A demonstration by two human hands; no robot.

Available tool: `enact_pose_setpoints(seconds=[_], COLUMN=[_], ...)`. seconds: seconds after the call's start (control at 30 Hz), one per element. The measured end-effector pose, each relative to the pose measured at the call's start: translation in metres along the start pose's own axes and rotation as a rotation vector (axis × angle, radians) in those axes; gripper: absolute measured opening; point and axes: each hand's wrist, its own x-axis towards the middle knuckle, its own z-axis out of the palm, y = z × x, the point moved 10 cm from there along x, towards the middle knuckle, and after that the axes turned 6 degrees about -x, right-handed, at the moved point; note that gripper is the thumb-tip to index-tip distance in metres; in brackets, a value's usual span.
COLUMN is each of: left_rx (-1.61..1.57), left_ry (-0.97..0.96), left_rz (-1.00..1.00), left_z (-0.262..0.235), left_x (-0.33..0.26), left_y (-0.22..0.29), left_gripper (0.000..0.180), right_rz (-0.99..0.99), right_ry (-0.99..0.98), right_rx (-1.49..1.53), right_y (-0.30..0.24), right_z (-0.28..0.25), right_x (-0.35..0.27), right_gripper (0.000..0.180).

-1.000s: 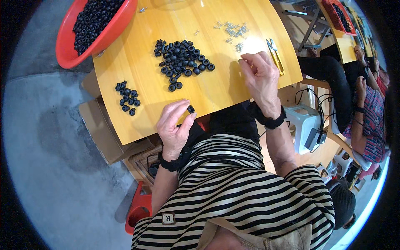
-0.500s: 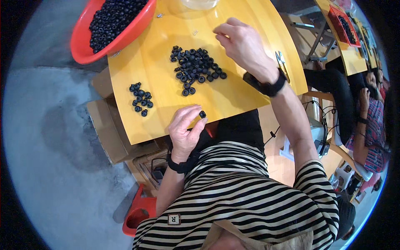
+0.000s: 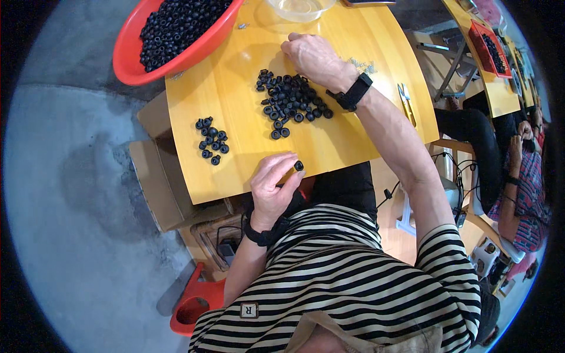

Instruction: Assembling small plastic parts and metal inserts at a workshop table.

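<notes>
My left hand (image 3: 272,187) is at the table's near edge, thumb and fingertips closed on a small black round part (image 3: 299,166) with a hollow in its end. My right hand (image 3: 321,59) reaches across the table beyond a loose pile of similar black parts (image 3: 288,100). Its fingers are drawn together low over the tabletop; whatever they grip is hidden. Small silvery pieces (image 3: 360,65) lie scattered beside the right wrist. A smaller group of black parts (image 3: 212,141) sits apart on the left.
A red basin (image 3: 126,62) heaped with black parts overhangs the table's far left corner. Behind my right hand stands a clear plastic tub (image 3: 300,10). Yellow-handled snips (image 3: 407,106) lie at the right edge. Cardboard boxes (image 3: 156,182) stand below left; another person (image 3: 527,194) sits at right.
My right hand has moved left and lower on the far part of the table, uncovering the silvery pieces. The left hand keeps its black part; the whole view has shifted slightly.
</notes>
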Motion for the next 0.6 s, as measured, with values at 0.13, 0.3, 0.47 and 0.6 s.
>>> enact_pose_setpoints(seconds=[0.13,0.3,0.47,0.6], left_rx=[-0.039,-0.092,-0.097,-0.075], left_ry=[0.004,0.013,0.003,-0.003], left_rz=[0.015,-0.038,-0.111,-0.104], left_z=[0.0,-0.002,-0.004,-0.004], left_x=[-0.001,-0.008,-0.007,-0.004], left_y=[0.002,-0.007,0.001,0.019], left_gripper=[0.028,0.027,0.025,0.024], right_rz=[0.017,0.393,0.621,0.739], right_ry=[0.034,0.03,-0.07,-0.07], right_rx=[-0.076,0.865,1.583,1.777], right_y=[0.0,0.009,-0.034,-0.064], right_z=[-0.006,-0.054,-0.046,-0.018], right_x=[-0.015,-0.079,-0.173,-0.207], right_gripper=[0.016,0.016,0.014,0.01])
